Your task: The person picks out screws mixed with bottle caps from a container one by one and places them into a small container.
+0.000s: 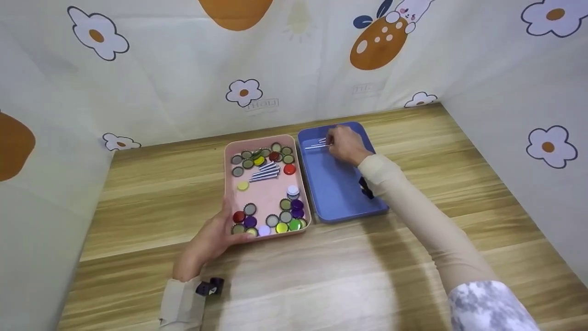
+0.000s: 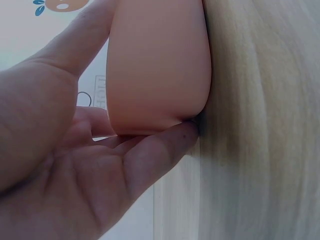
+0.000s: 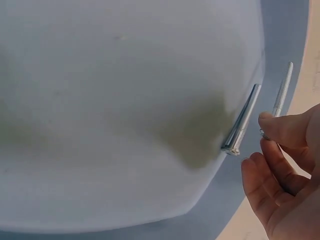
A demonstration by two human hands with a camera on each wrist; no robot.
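My left hand (image 1: 216,234) grips the near left corner of a pink tray (image 1: 268,188), its fingers against the outer wall (image 2: 160,65). In that tray lie several silver screws (image 1: 265,174) and many bottle caps (image 1: 285,216) of different colours. My right hand (image 1: 345,145) is over the far end of a blue tray (image 1: 328,188). Between thumb and finger it pinches one long threaded screw (image 3: 283,90). Below, a few more screws (image 3: 242,120) lie together on the blue tray's floor, near its wall.
Both trays stand side by side on a wood-grain table (image 1: 151,202), pink on the left. A patterned cloth (image 1: 174,78) rises behind the table and on both sides.
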